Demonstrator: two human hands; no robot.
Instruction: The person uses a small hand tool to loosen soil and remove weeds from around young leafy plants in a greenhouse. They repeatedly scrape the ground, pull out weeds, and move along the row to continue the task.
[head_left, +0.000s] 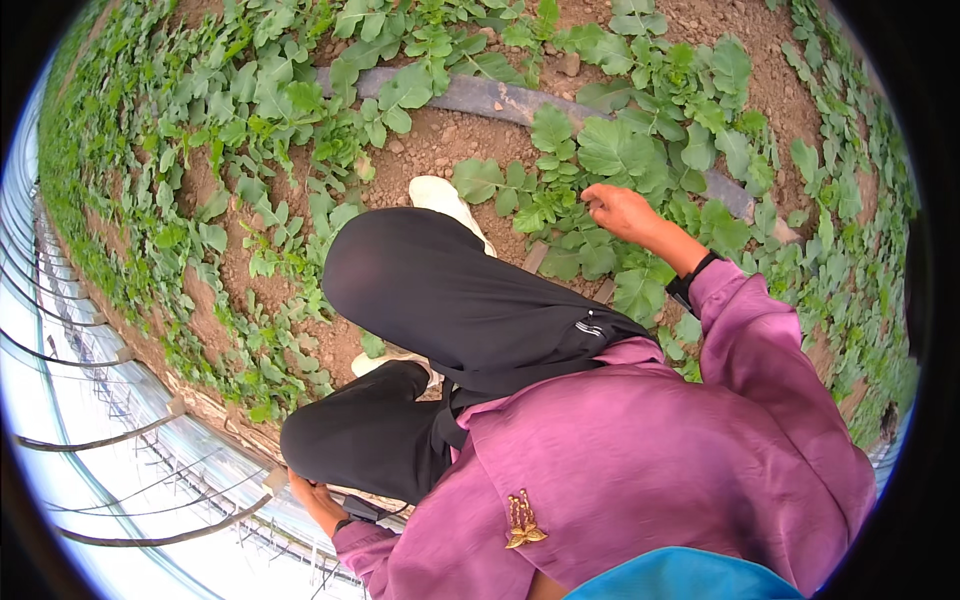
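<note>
My right hand (628, 217) reaches over leafy green plants (559, 199), its fingers curled together just beside the lobed leaves. Whether a stem or leaf is pinched in the fingertips cannot be made out. A black band (688, 283) circles that wrist. Low at the left, my left hand (313, 501) rests against my bent knee in black trousers (352, 442); the knee hides most of its fingers. A dark box-like object (361, 508) is beside the left wrist. Under the right hand, broad leaves (639, 294) partly cover the soil.
A flat grey hose (480, 97) curves across the brown soil (420, 146) between plants. Two narrow wooden pieces, one a strip (534, 256), lie by my leg. My pale shoe (442, 199) stands among the rows. Plastic sheeting on curved ribs (172, 534) rises at the left.
</note>
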